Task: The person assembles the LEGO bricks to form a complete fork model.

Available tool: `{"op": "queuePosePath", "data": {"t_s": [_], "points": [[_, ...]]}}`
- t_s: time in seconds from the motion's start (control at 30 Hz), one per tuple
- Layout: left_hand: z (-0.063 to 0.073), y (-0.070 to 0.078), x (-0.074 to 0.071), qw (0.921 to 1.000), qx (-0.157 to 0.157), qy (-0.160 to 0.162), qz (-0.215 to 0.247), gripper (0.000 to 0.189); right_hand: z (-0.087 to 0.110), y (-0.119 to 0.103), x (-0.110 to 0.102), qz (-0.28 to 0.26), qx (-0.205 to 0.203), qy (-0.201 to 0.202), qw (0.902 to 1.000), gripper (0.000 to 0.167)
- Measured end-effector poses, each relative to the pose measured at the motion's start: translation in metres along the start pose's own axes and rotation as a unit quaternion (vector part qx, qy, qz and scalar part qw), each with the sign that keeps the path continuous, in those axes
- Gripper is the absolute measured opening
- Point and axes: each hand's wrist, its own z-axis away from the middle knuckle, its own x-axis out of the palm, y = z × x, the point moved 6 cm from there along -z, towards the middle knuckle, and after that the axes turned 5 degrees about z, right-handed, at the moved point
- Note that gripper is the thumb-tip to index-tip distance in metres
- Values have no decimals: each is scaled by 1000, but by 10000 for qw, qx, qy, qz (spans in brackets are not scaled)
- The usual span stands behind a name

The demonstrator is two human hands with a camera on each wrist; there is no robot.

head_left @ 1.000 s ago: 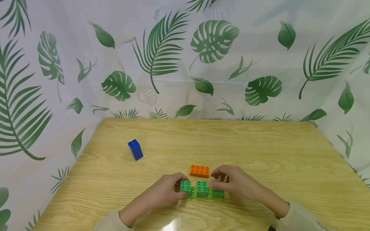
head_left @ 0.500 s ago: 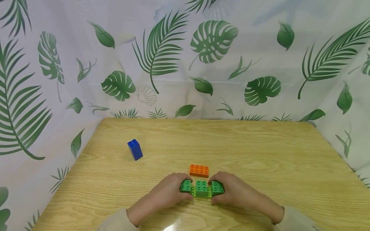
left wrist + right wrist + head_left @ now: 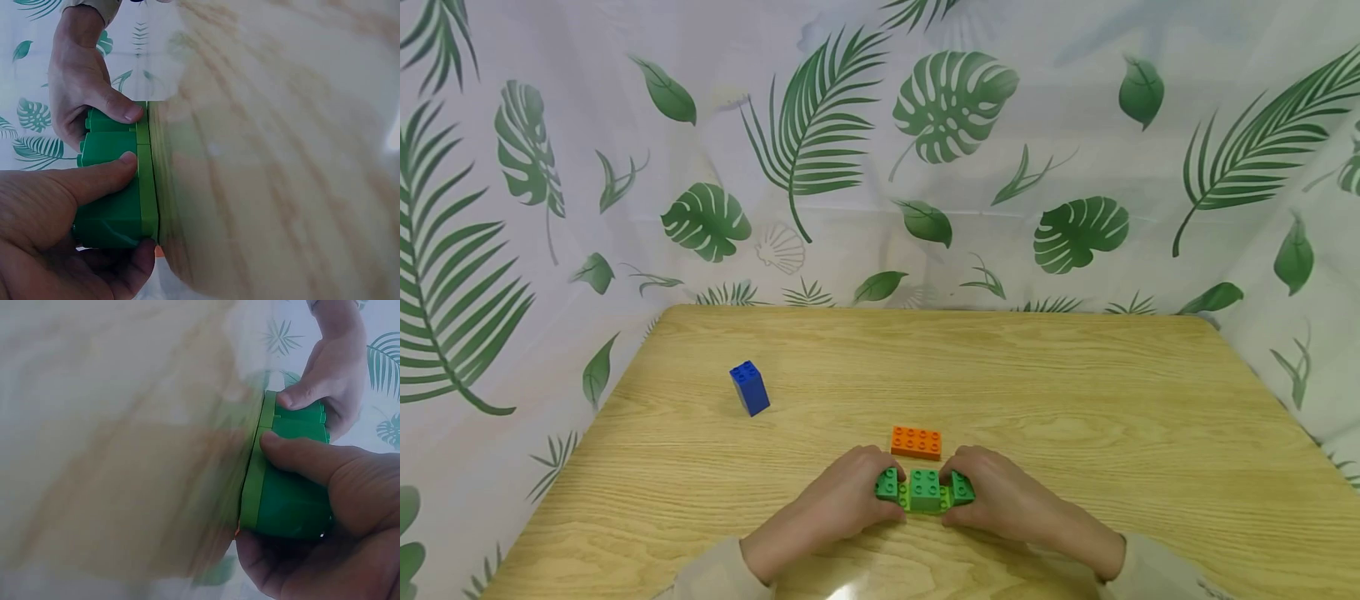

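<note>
A low lime-green base (image 3: 905, 502) of toy building bricks lies on the table close to the person, with three darker green bricks standing on it in a row. The left hand (image 3: 850, 493) grips the left green brick (image 3: 888, 483), thumb on the near side, as the left wrist view also shows. At the other end the right hand (image 3: 1000, 492) holds the right green brick (image 3: 961, 488) between thumb and fingers. The middle green brick (image 3: 924, 489) stands between the hands with its studs up. In the right wrist view, the right thumb (image 3: 294, 452) lies across the brick's side near the base.
Just behind the green row lies a flat orange brick (image 3: 916, 443) with several studs. Farther left stands a tall blue block (image 3: 749, 388). The wood-grain table (image 3: 1037, 375) reaches back to a white leaf-patterned cloth (image 3: 985, 275).
The right hand has come down from loosely raised fingers to a grip on the right green brick. Both hands have closed in farther around the end bricks, covering more of them.
</note>
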Motion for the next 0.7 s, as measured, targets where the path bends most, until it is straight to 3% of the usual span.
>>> {"op": "queuePosePath", "data": {"t_s": [0.17,0.43,0.7], "points": [[-1,-2,-5,9996,-144,56,252,38,0,-9,-13,-286,87,187,9994,47],[-15,6,-25,9993,0,244,277,39,1,-72,-89,-401,47,106,9991,39],[-36,12,-45,9989,133,168,423,39,-10,-73,-118,-273,90,403,9988,36]]}}
